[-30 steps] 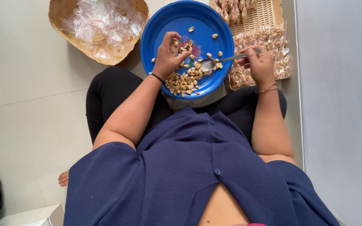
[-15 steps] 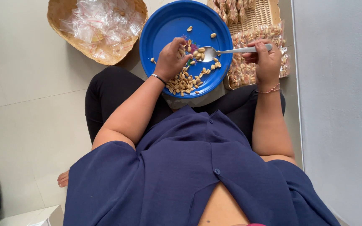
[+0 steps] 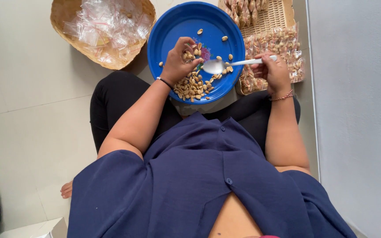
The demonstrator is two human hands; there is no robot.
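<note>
Blue plate (image 3: 177,26): peanuts (image 3: 192,88) | left hand (image 3: 179,61) grip closed on small bag (image 3: 189,49) | right hand (image 3: 274,72) grips spoon (image 3: 225,65)

Woven basket (image 3: 67,26) of clear plastic bags (image 3: 106,26), wicker tray (image 3: 274,17) of filled packets (image 3: 283,44), tiled floor (image 3: 23,110).

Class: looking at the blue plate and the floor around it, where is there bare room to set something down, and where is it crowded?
Bare: the upper half of the blue plate, and the tiled floor left of the round basket. Crowded: the plate's lower rim, heaped with peanuts, and the flat tray of packets on its right.
</note>
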